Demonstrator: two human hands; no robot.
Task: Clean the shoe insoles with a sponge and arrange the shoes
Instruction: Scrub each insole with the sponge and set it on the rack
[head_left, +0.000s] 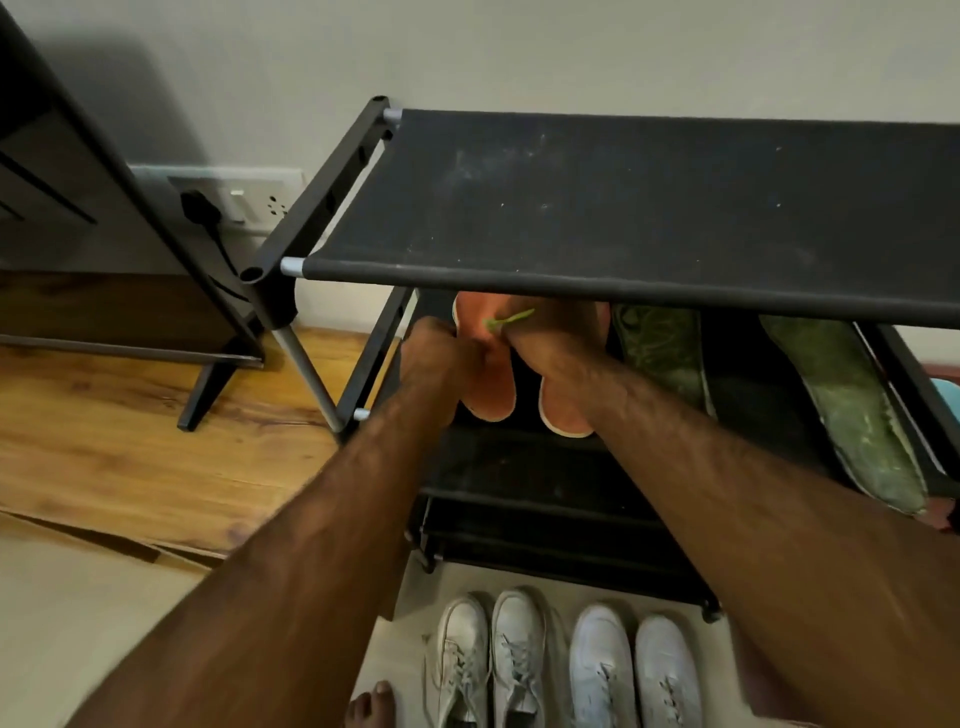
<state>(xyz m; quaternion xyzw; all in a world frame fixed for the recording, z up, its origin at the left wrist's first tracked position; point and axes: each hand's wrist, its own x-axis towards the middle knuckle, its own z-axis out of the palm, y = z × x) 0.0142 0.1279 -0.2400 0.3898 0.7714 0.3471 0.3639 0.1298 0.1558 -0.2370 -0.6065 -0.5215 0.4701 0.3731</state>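
Two orange shoes with white soles sit on the rack's second shelf, the left shoe and the right shoe side by side. My left hand grips the left orange shoe at its side. My right hand lies over the right orange shoe, fingers hidden under the top shelf; a green lace sticks out by it. Two green insoles lie on the same shelf to the right. No sponge is visible.
The black fabric shoe rack stands against the wall, its top shelf dusty. Two pairs of white sneakers stand on the floor before it. A dark stand and a wall socket are at left. My bare foot is near the sneakers.
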